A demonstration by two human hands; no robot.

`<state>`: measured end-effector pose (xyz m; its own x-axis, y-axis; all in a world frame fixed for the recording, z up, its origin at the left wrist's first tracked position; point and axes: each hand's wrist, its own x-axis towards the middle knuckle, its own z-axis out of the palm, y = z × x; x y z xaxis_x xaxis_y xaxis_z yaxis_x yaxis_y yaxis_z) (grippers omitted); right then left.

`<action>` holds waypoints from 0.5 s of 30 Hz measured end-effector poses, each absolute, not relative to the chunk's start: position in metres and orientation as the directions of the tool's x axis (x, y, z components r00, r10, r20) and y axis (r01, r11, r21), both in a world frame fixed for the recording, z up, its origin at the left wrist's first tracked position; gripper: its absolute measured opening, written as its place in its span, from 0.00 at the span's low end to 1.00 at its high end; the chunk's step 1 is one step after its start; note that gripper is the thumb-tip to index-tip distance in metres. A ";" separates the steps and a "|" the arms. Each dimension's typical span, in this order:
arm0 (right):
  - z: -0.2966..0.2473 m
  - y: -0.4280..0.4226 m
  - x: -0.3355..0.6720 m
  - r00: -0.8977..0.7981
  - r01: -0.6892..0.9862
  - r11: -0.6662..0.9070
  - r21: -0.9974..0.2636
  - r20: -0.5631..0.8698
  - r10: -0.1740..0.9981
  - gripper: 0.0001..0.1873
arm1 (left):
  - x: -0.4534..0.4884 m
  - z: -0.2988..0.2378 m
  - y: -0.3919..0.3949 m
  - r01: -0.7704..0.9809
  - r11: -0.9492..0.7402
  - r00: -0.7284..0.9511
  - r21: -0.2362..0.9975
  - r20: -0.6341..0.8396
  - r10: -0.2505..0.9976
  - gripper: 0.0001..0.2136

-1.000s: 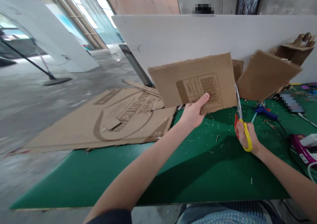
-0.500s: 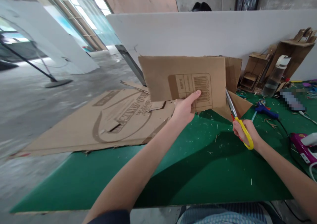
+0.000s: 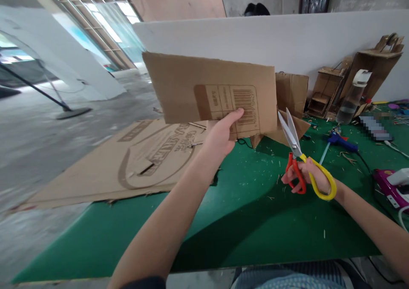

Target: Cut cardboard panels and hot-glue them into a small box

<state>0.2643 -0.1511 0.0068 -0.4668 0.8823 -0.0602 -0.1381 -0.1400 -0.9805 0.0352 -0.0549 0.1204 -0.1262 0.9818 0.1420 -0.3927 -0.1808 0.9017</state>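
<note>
My left hand (image 3: 223, 133) grips the lower edge of a brown cardboard piece (image 3: 179, 91), its thumb on the printed barcode side. The piece is raised above the table and tilted, and the fingers behind it are hidden. My right hand (image 3: 302, 174) is closed around the handles of a pair of scissors (image 3: 295, 140), one handle yellow and one red. Their blades are parted, with the tips at the right edge of the held cardboard. Behind that edge, a folded cardboard flap (image 3: 292, 93) and a lower pointed flap show; how they join the piece is hidden.
A large printed cardboard sheet (image 3: 128, 165) lies over the left of the green table (image 3: 243, 221). At the right are a water bottle (image 3: 353, 97), cardboard models (image 3: 329, 91), a phone (image 3: 375, 128), a blue glue gun (image 3: 343, 142) and a magenta power strip (image 3: 388, 186). A white board (image 3: 207, 37) stands behind.
The held cardboard has moved left and slightly up, tilting. The scissors have gone from nearly closed on its right edge to wide apart, and my right hand's fingers have spread with the handles.
</note>
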 end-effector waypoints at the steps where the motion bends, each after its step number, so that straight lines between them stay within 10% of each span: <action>1: 0.008 -0.152 0.264 -0.512 -0.150 -0.160 -0.976 -0.061 0.857 0.41 | 0.035 0.121 -0.055 -0.382 -0.200 -0.121 0.902 0.166 0.979 0.24; 15: 0.019 -0.155 0.258 -0.629 -0.283 -0.310 -0.908 -0.068 0.774 0.49 | 0.030 0.127 -0.061 -0.278 -0.280 0.000 0.919 0.291 0.957 0.27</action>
